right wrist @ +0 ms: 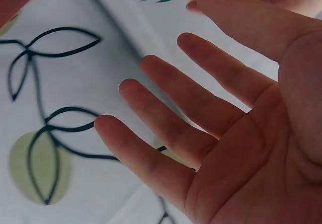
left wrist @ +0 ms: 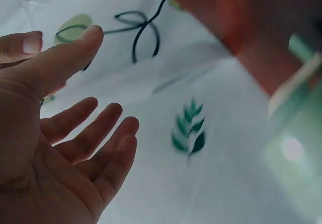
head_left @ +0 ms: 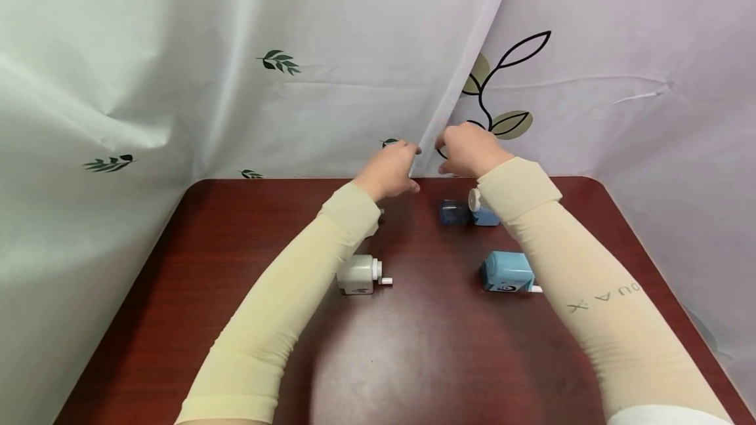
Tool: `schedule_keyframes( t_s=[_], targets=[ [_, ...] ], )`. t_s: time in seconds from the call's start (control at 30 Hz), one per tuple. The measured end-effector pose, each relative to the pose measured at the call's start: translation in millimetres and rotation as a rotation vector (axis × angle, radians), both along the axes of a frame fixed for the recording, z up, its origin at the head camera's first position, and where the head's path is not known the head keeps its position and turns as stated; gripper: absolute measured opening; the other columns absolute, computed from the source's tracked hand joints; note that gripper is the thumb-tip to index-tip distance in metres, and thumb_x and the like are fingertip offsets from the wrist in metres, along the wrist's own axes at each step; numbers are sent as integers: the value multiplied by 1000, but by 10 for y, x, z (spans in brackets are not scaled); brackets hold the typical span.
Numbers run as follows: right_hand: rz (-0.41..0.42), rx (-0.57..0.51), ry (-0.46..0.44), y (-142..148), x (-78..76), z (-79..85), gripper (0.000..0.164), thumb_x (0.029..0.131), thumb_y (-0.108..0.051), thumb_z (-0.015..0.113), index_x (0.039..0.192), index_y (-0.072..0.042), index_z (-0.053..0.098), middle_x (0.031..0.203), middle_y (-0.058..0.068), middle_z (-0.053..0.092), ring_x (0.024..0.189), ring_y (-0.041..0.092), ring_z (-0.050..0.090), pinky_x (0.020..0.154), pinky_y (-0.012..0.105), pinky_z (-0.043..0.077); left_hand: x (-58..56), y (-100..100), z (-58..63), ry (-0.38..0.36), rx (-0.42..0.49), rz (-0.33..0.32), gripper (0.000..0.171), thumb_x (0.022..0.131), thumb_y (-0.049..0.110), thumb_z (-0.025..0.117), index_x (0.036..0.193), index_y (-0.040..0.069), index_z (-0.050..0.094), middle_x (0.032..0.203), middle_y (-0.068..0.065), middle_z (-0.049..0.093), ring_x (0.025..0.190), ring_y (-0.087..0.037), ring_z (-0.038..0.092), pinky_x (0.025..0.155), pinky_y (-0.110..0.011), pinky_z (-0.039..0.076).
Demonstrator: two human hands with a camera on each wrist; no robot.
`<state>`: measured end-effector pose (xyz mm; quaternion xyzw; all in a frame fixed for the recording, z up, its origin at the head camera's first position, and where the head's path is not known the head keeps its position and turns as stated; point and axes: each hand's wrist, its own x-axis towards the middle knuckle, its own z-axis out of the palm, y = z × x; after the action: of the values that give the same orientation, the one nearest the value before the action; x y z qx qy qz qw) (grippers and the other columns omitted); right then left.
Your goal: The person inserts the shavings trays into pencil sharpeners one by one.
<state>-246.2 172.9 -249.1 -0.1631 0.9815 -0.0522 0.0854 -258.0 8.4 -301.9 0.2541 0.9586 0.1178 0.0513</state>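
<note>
Above the table's far edge, my left hand (head_left: 388, 170) is raised with nothing in it. Its fingers are spread and slightly bent in the left wrist view. Facing it, my right hand (head_left: 469, 149) is also raised and holds nothing; the right wrist view shows its long fingers (right wrist: 166, 108) extended. Below the right wrist lie a small blue and white item (head_left: 485, 215), partly hidden by the sleeve, and a dark blue see-through container (head_left: 454, 212). Nearer stands a light blue pencil sharpener (head_left: 509, 271). A cream pencil sharpener (head_left: 357, 275) with a white crank is beside the left forearm.
The dark red wooden table (head_left: 378, 359) has rounded far corners. A pale curtain (head_left: 331, 110) with printed leaves hangs behind it and along the sides. Another object's tip (head_left: 381, 213) peeks out by the left sleeve, mostly hidden.
</note>
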Motion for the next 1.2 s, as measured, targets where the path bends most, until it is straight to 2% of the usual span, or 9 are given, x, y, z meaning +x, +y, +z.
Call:
schedule_keyframes(
  t_s=[0.2, 0.43, 0.6, 0.73, 0.9, 1.2],
  targets=[
    [-18, -5, -46, 321, -19, -166, 51, 88, -15, 76, 134, 2, 61, 132, 27, 60, 120, 44, 56, 97, 54, 48, -15, 247, -222, -96, -24, 16, 70, 85, 29, 83, 142, 4, 52, 138, -12, 58, 128, -26, 54, 103, -37, 46],
    [-7, -10, -63, 610, -18, -367, 54, 81, -11, 80, 129, 7, 63, 123, 30, 63, 113, 45, 59, 94, 52, 50, -7, 515, -365, -83, -140, 33, 42, 82, 27, 86, 114, 8, 66, 112, -6, 68, 104, -22, 64, 86, -38, 55],
    [-46, -38, -95, 790, 11, -489, 59, 75, -7, 84, 128, 8, 63, 123, 32, 62, 108, 43, 60, 88, 51, 52, 48, 727, -446, -100, -199, 53, 31, 83, 26, 85, 107, 14, 71, 105, 0, 70, 92, -18, 67, 75, -36, 58],
    [-51, -44, -120, 921, 40, -593, 60, 72, -3, 86, 126, 10, 63, 125, 34, 60, 106, 43, 60, 84, 50, 54, 115, 831, -531, -156, -217, 66, 32, 83, 26, 85, 111, 17, 73, 108, 2, 70, 92, -15, 68, 74, -34, 58],
    [-47, -34, -129, 1009, 48, -717, 63, 72, -3, 86, 128, 11, 60, 126, 35, 58, 107, 44, 59, 90, 53, 52, 151, 894, -617, -183, -209, 100, 37, 79, 24, 88, 113, 18, 73, 112, 3, 70, 94, -14, 67, 75, -35, 58],
    [-15, -46, -127, 1013, 2, -768, 60, 69, 0, 87, 124, 8, 64, 121, 31, 63, 104, 41, 61, 92, 54, 51, 57, 979, -779, -205, -187, 135, 64, 78, 28, 89, 134, 15, 59, 122, 0, 64, 106, -17, 65, 80, -35, 57]
  ],
)
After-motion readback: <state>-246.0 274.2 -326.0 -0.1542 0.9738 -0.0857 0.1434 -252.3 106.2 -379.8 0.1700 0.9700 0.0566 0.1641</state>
